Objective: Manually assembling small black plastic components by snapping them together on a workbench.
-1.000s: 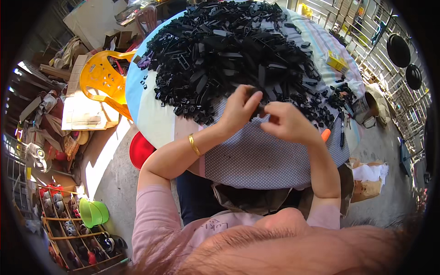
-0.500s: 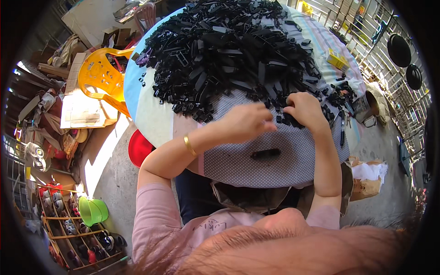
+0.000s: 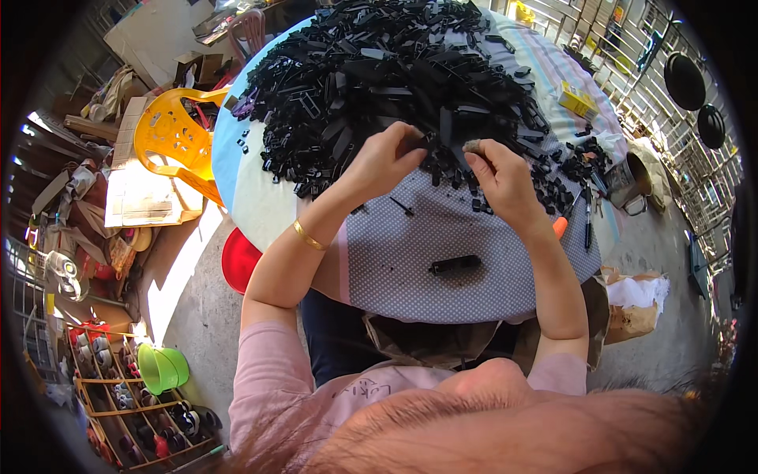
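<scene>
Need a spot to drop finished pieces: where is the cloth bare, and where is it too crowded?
Bare dotted cloth lies at the near table edge, below both hands, around the lone black piece. The pale strip left of the black pile is mostly free. The left hand and right hand work at the crowded pile edge; pens and a tin crowd the right.

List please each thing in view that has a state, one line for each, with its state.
Left hand: fingers pinched on a black piece at the pile's edge.
Right hand: fingers curled at the pile's edge; contents unclear.
Black parts pile: heaped over the table's far half.
Single black part: lying flat, alone on the dotted cloth.
Yellow chair: empty, beside the table.
</scene>
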Demonstrator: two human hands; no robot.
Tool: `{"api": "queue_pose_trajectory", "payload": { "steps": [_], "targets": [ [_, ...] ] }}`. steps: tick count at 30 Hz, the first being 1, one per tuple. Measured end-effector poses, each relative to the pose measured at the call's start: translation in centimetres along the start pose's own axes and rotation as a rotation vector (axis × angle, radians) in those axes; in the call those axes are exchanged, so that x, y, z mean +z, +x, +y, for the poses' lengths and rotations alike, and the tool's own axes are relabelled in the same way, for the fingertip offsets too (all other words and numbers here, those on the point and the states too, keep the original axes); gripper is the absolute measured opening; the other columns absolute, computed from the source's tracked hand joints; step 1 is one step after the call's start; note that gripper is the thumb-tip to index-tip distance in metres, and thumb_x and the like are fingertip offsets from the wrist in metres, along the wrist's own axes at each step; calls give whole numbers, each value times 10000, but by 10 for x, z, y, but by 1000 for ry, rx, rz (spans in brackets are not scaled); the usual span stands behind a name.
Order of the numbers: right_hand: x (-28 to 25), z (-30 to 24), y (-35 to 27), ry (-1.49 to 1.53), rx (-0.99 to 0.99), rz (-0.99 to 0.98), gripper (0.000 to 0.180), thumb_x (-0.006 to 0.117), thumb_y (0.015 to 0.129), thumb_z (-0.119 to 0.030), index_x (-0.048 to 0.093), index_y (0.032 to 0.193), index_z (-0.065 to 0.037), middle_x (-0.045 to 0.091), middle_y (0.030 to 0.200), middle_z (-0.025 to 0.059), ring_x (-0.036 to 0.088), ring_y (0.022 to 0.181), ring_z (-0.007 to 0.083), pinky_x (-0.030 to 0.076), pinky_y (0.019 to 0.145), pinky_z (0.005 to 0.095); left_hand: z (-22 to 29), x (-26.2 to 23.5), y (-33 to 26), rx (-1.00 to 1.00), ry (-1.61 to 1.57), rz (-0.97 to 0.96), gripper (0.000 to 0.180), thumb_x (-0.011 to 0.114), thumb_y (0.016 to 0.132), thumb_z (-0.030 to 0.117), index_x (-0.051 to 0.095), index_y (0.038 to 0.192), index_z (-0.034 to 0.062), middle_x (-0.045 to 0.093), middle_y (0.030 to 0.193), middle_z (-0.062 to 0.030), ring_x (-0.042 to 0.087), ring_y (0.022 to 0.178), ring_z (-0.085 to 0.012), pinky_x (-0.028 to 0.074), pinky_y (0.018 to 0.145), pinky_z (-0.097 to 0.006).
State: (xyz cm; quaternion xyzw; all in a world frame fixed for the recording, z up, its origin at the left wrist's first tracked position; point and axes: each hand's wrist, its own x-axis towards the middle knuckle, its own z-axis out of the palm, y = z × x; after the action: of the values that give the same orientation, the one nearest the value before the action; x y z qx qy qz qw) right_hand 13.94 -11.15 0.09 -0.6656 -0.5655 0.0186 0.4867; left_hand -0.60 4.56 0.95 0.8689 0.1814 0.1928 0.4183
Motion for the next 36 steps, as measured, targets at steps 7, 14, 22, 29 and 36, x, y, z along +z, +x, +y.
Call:
{"api": "queue_pose_trajectory", "payload": {
  "steps": [7, 14, 22, 29, 36],
  "targets": [
    [9, -7, -3, 358, 54, -58, 228, 532, 883, -114, 569, 1059, 25, 549, 775, 28, 460, 540, 57, 399, 491, 191, 6, 21, -10, -178, -831, -279, 299, 590, 858, 164, 473, 1077, -2, 535, 901, -26, 539, 807, -94, 511, 693, -254],
    [10, -10, -6, -36, -168, 78, 157, 630, 809, -90, 626, 908, 32, 562, 676, 53, 506, 550, 102, 416, 500, 206, 4, 40, -13, -223, -824, -181, 276, 512, 896, 215, 479, 1087, 19, 533, 847, -29, 523, 732, -92, 450, 613, -227],
    [19, -10, -6, -2, -253, 228, 86, 659, 758, -55, 603, 767, 10, 555, 640, 106, 554, 547, 205, 425, 473, 276, 6, 42, -18, -201, -1136, -241, 302, 418, 942, 187, 435, 1196, 23, 539, 932, -56, 539, 835, -126, 476, 705, -277],
    [20, -11, -6, -89, -279, 231, 71, 618, 781, -51, 581, 790, 9, 564, 685, 124, 572, 582, 257, 444, 490, 303, 8, 42, -19, -149, -982, -191, 332, 429, 943, 207, 438, 1205, 2, 553, 924, -77, 573, 759, -148, 511, 664, -294],
    [24, -13, -15, -440, -305, 64, 81, 526, 823, -79, 509, 813, 0, 534, 738, 126, 585, 639, 265, 474, 533, 325, 17, 42, -26, -123, -477, -50, 303, 424, 937, 203, 483, 1123, -29, 561, 701, -75, 556, 602, -124, 462, 538, -256]
  ]
}}
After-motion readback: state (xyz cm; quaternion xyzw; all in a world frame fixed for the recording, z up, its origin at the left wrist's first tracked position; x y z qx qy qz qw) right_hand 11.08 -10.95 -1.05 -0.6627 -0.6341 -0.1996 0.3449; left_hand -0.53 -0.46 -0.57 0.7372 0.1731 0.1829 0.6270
